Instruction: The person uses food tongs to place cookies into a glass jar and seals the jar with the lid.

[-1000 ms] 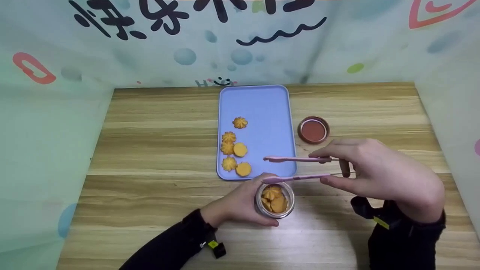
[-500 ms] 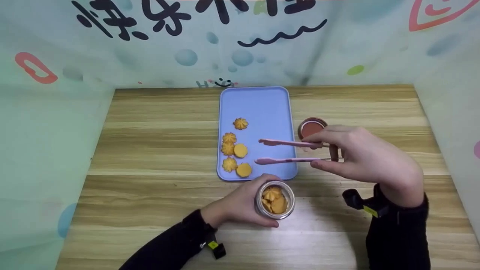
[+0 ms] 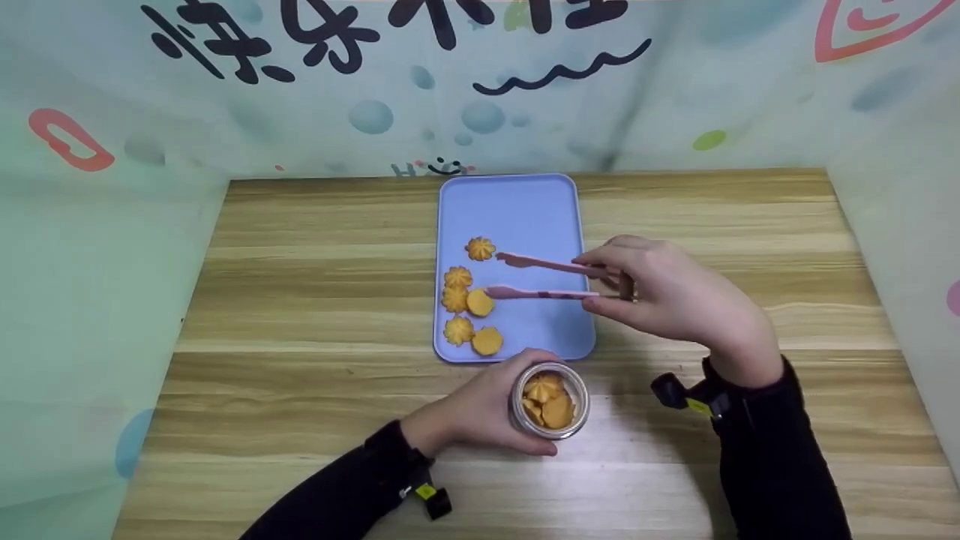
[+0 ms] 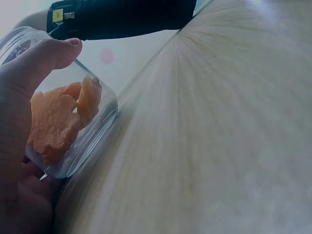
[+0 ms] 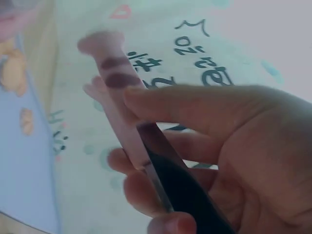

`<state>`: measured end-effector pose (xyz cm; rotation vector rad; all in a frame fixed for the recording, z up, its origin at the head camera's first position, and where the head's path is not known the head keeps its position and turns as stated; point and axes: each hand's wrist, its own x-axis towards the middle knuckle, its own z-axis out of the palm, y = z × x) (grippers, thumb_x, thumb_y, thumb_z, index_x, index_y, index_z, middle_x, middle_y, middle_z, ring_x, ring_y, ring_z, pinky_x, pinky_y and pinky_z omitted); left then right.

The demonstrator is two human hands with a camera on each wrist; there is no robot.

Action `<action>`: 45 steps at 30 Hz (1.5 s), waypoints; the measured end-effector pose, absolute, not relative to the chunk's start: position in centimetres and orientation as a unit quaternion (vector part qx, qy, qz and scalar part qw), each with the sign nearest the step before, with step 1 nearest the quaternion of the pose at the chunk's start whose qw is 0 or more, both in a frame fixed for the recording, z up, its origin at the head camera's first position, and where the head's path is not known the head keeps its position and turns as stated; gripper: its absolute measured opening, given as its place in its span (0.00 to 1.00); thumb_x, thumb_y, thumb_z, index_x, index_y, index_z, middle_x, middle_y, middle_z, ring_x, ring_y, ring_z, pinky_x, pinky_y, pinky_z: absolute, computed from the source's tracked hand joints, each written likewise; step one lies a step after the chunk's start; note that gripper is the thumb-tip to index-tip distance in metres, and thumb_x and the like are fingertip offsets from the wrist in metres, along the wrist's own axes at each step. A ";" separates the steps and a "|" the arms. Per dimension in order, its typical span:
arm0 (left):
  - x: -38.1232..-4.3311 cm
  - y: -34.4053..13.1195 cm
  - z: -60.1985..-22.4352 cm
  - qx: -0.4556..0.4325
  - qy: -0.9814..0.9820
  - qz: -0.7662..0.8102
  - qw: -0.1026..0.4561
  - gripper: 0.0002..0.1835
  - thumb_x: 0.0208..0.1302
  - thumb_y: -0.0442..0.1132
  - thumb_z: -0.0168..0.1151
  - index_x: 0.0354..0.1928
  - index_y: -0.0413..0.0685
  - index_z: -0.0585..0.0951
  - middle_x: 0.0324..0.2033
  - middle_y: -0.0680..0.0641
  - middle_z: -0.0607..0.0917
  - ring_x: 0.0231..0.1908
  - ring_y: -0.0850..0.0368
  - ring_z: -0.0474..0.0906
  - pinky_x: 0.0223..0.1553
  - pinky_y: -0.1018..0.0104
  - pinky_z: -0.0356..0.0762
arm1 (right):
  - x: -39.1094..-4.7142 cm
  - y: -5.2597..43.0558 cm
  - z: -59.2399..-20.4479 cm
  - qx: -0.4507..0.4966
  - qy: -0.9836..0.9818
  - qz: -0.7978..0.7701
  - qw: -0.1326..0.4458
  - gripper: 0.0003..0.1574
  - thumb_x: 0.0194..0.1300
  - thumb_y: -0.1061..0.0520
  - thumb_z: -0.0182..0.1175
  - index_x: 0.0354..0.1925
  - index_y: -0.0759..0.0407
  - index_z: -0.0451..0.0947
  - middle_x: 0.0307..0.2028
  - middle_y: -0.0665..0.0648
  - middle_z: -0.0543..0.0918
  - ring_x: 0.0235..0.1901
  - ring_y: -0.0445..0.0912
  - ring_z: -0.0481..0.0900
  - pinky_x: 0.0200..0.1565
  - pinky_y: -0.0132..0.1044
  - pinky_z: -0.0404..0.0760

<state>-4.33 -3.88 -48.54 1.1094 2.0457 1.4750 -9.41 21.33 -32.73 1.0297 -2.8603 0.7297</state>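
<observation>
My left hand point(image 3: 495, 409) grips a glass jar point(image 4: 105, 105) round its side, mouth up, on the wooden table. Several cookies point(image 3: 551, 400) lie inside it. With thumb and fingers my right hand point(image 3: 660, 289) holds pink-tipped tongs point(image 3: 544, 294) over the blue tray point(image 3: 536, 210), their arms spread apart with nothing between the tips. The tips point left, the nearer one overlapping a round flat-side-up cookie point(image 3: 480, 302) in the head view, the farther one just right of a ridged cookie point(image 3: 480, 248). Several more cookies point(image 3: 458, 330) sit along the tray's left side.
The wooden table point(image 3: 315, 300) runs around the tray on all sides. A printed cloth backdrop point(image 3: 300, 127) rises behind the table and at both sides. The red-brown lid seen earlier right of the tray is hidden behind my right hand.
My right hand has carried the spread tongs left and away from me, from over the jar's rim to above the tray's middle, covering the lid. The left hand and jar have stayed put.
</observation>
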 end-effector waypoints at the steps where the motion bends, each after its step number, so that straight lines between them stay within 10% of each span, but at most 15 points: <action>1: -4.3 -3.9 -48.5 0.396 0.729 0.524 0.191 0.55 0.33 0.60 0.79 0.66 0.58 0.61 0.57 0.64 0.73 0.57 0.67 0.71 0.65 0.67 0.68 | -9.6 21.1 -33.1 0.322 -0.918 0.230 0.013 0.23 0.60 0.45 0.64 0.51 0.51 0.78 0.28 0.46 0.75 0.26 0.40 0.72 0.27 0.30 0.71; 21: -3.6 -4.2 -44.8 0.385 0.735 0.521 0.199 0.52 0.36 0.48 0.81 0.65 0.51 0.62 0.58 0.59 0.74 0.58 0.61 0.72 0.65 0.66 0.68 | -14.0 16.5 -42.2 0.182 -0.948 0.260 0.028 0.29 0.58 0.42 0.65 0.54 0.53 0.77 0.40 0.54 0.82 0.38 0.47 0.76 0.37 0.42 0.75; 45: -4.2 -3.9 -48.5 0.398 0.741 0.510 0.179 0.55 0.33 0.62 0.78 0.66 0.64 0.59 0.58 0.64 0.73 0.58 0.67 0.71 0.64 0.67 0.68 | -14.3 16.7 -43.3 0.192 -0.950 0.244 0.022 0.25 0.60 0.46 0.63 0.53 0.56 0.78 0.43 0.58 0.83 0.42 0.51 0.80 0.44 0.48 0.79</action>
